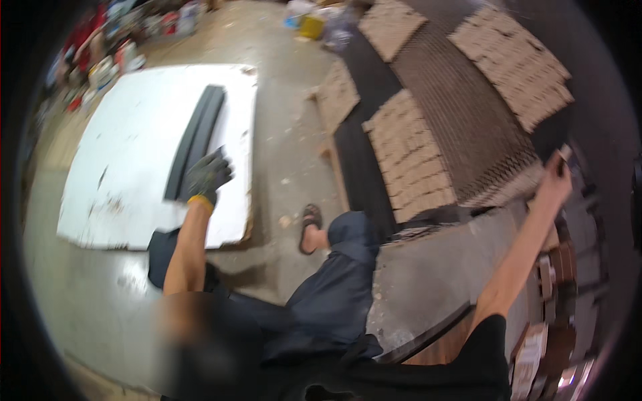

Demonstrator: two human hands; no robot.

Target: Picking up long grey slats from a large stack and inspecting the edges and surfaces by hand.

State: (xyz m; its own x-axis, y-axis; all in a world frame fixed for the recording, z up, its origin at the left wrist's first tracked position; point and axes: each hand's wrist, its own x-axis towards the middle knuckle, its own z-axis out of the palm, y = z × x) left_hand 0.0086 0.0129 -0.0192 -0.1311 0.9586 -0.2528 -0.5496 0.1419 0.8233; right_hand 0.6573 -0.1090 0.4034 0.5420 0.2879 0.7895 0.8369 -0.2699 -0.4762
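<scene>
My left hand [209, 175] wears a dark grey glove with a yellow cuff. It is over the near right side of a long dark grey strip piece [194, 137], ridged lengthwise, which lies on a white board [120, 160]. The glove is blurred, so I cannot tell whether it grips the piece. Stretched far out to the right, my bare right hand [556, 179] has its fingers closed around something small, partly pale, that I cannot make out. Beside it lie a dark mesh-like sheet [461, 87] and brown cardboard-like slabs [511, 63] with rows of dark marks.
More brown slabs [411, 157] rest on black material [361, 154] at the centre right. Bottles and containers [110, 70] crowd the far left, and a yellow container [311, 27] stands at the back. Stacked boxes [562, 264] line the right. My sandalled foot [311, 230] is on the concrete floor.
</scene>
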